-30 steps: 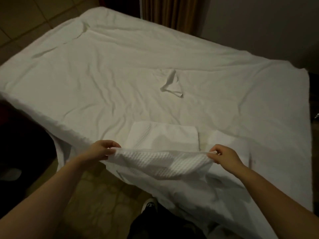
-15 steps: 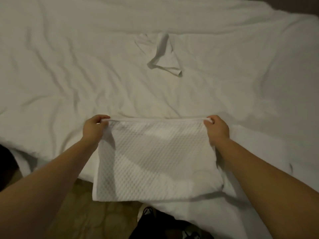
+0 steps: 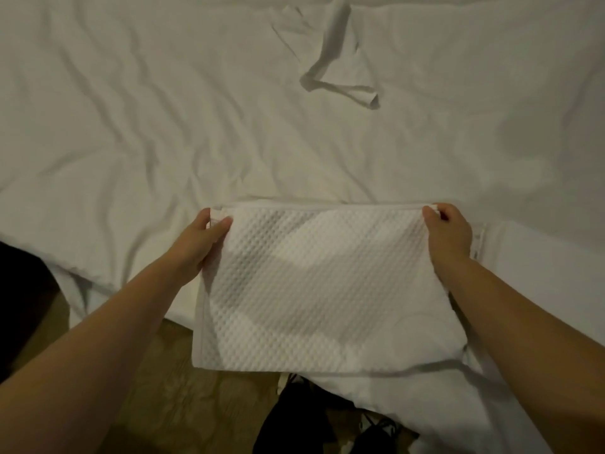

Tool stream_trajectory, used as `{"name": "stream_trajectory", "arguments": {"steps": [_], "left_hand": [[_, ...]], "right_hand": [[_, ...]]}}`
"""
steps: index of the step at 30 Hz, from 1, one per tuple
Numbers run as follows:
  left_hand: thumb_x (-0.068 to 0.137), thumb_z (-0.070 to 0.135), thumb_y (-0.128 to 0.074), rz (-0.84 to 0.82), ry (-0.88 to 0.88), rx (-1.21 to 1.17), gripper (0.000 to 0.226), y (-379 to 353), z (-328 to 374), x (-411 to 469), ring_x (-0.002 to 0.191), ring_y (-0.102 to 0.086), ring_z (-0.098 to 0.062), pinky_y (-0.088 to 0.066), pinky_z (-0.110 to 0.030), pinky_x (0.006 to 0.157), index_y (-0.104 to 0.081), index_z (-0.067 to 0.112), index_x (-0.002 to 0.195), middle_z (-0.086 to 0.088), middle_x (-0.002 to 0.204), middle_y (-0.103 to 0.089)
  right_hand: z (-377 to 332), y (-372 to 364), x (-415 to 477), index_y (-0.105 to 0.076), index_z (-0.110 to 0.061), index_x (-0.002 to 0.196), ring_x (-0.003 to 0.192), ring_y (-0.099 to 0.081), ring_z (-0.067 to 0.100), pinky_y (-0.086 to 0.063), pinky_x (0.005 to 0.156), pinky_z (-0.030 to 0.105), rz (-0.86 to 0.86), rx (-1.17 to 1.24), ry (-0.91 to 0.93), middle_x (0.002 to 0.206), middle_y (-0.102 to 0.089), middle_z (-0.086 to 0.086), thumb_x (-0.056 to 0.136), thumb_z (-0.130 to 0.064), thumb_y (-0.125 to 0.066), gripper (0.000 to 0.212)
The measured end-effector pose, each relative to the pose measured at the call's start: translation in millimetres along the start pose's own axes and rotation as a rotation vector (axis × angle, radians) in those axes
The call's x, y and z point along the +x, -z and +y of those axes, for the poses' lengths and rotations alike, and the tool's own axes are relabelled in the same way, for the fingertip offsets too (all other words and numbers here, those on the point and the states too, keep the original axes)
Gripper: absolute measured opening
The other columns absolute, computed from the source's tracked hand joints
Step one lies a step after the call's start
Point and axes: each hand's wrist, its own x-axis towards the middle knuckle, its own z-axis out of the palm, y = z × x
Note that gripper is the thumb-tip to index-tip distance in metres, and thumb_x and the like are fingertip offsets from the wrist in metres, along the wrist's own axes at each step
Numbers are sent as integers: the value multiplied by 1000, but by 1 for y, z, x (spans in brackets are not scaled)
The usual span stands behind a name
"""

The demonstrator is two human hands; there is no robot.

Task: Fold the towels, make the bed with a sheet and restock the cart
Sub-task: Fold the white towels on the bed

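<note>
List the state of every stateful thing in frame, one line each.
bed sheet: spread out, wrinkled
waffle towel: folded over, spread flat, near edge hanging past the bed sheet's edge
left hand: pinches the waffle towel's far left corner
right hand: pinches the waffle towel's far right corner
small cloth: crumpled, loose on the bed sheet, apart from the waffle towel

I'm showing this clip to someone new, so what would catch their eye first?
The white waffle-textured towel fills the lower middle, with the left hand and the right hand each pinching one of its far corners. Beyond it, a small crumpled peak of cloth sits on the wrinkled white sheet near the top.
</note>
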Motion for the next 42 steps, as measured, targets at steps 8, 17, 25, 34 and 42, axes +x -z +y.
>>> {"name": "stream_trajectory", "arguments": {"steps": [8, 17, 25, 34, 42], "left_hand": [[85, 18, -66, 22, -61, -171, 25, -10, 10, -42, 95, -67, -22, -54, -32, 76, -65, 12, 110, -5, 101, -71], [82, 34, -54, 96, -576, 544, 28, -54, -19, -80, 76, -53, -5, -37, -8, 67, -72, 18, 96, 9, 83, -64], [99, 30, -41, 144, -414, 583, 34, -25, -28, -57, 109, -52, -14, -32, -14, 87, -71, 17, 107, 2, 120, -57], [93, 9, -52, 307, -162, 359, 53, 8, -41, -36, 115, -53, -23, -38, -23, 92, -39, 24, 142, -7, 130, -56], [98, 24, -44, 363, -240, 320, 29, 18, -40, -38, 80, -55, -12, -45, -25, 71, -60, 12, 120, -3, 104, -61]], "right_hand": [[-35, -18, -40, -52, -20, 129, 122, -40, 33, -32, 98, 42, -15, -502, 409, 132, -48, 11, 80, -26, -49, 50], [-72, -86, -118, -63, -24, 122, 119, -53, 32, -38, 98, 46, -528, -603, 919, 129, -58, 8, 63, -16, -62, 60], [-70, -97, -121, -71, -22, 75, 102, -63, 26, -29, 89, 34, -444, -424, 1077, 86, -71, -7, 57, -8, -65, 23], [-66, -99, -130, -67, -16, 82, 97, -53, 17, -24, 97, 17, -466, -170, 1055, 88, -67, 1, 59, -14, -77, 25], [-126, -155, -130, -28, -21, 147, 139, -26, 21, -15, 116, 38, -556, -634, 800, 151, -33, 2, 94, -33, -50, 59]]}}
